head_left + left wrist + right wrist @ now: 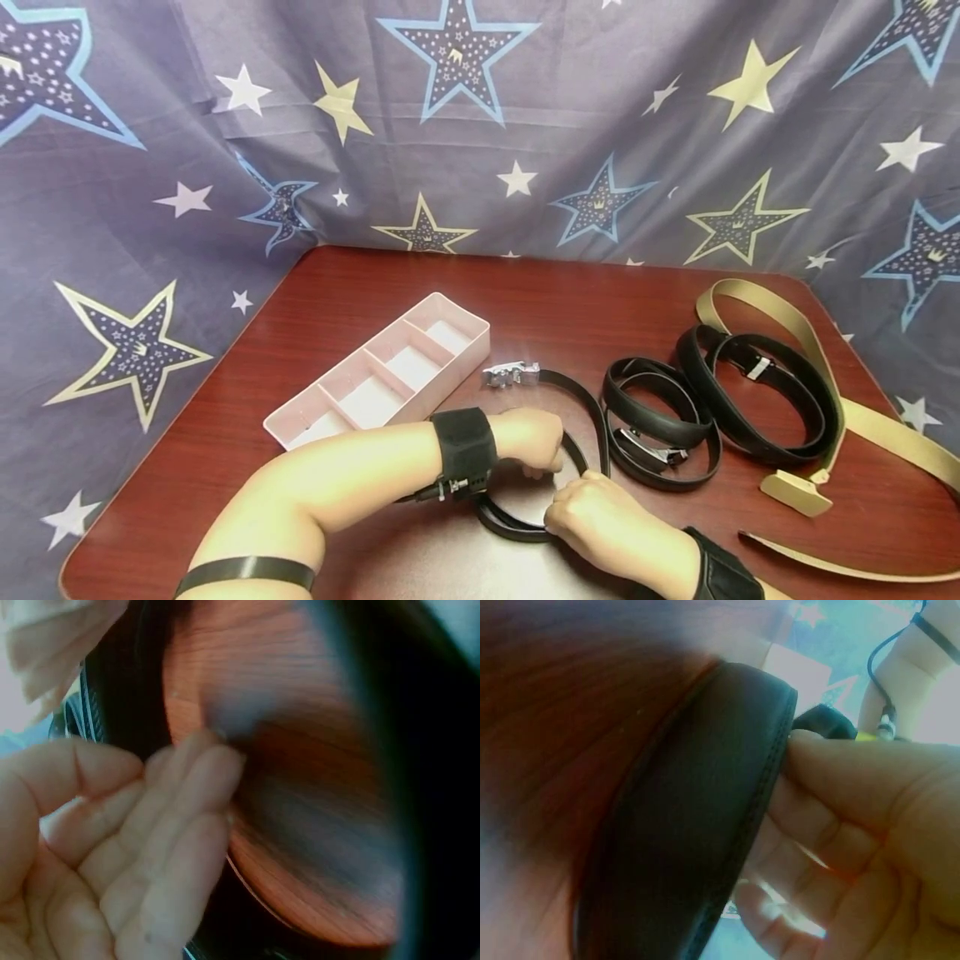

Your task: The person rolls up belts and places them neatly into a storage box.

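Observation:
A black belt (602, 433) with a silver buckle (512, 374) lies partly looped on the table in the head view. My left hand (531, 440) has bent fingers at the loop's inner side; in the left wrist view its thumb and fingertips (214, 772) come together at the dark strap (124, 682). At the near part of the loop, my right hand (592, 518) grips the strap. The right wrist view shows its thumb and fingers (810, 817) pinching the stitched edge of the belt (690, 802). The left fingertips are hidden in the head view.
A pink tray (450, 371) with several compartments stands behind my left forearm. To the right lie a coiled black belt (656, 417), a larger black coiled belt (813, 442) and a tan belt (795, 321) trailing past the table's right side. A star-patterned cloth (570, 125) hangs behind.

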The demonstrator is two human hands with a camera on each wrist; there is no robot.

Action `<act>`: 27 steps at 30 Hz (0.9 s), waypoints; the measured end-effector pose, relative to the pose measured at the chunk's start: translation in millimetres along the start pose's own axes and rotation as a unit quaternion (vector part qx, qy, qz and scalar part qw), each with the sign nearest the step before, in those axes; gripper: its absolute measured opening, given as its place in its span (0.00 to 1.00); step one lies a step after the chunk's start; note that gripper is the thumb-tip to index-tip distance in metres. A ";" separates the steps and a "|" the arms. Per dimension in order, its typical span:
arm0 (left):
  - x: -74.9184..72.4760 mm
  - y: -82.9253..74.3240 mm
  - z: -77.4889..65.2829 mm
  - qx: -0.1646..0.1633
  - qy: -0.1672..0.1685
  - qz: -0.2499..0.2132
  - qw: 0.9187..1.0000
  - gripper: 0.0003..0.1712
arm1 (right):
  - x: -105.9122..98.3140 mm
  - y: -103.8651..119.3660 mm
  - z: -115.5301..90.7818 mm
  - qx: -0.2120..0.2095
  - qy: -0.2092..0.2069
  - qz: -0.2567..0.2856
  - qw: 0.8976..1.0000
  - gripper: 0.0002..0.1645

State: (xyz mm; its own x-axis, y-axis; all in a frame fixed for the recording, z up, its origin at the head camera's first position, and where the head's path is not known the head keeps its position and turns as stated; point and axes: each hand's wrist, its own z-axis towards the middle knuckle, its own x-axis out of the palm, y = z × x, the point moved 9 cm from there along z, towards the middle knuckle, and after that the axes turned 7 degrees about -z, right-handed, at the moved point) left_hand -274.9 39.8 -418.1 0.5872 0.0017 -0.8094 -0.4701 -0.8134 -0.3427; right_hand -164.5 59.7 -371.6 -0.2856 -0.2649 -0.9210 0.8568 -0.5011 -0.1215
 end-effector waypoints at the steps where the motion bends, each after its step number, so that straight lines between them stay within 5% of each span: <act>1: 2.6 -0.3 -2.3 0.007 0.005 0.000 1.000 0.19 | 0.8 -1.3 -1.0 0.007 0.004 0.008 1.000 0.20; 6: 12.5 -7.1 -19.0 0.070 0.013 0.032 0.997 0.25 | 5.0 -9.2 -7.3 0.038 0.019 0.053 0.998 0.11; 12: 20.1 -15.0 -41.4 0.141 -0.004 0.130 0.981 0.31 | 8.3 -17.8 -13.2 0.064 0.018 0.081 0.994 0.09; 20: 18.1 -19.3 -62.5 0.141 -0.029 0.261 0.955 0.17 | 5.0 -17.6 -9.0 0.074 -0.006 0.095 0.993 0.12; 27: 17.7 -20.8 -70.6 0.146 -0.045 0.306 0.940 0.12 | 4.8 -20.5 2.7 0.125 -0.017 0.073 0.989 0.15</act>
State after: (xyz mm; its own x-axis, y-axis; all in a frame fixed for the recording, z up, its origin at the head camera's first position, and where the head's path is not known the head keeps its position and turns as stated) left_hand -208.2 15.6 -391.6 0.0972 -0.3550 -0.9298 -0.8697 -0.4846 0.0941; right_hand -184.6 66.5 -372.5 -0.1850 -0.3741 -0.9087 0.7581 -0.6427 0.1102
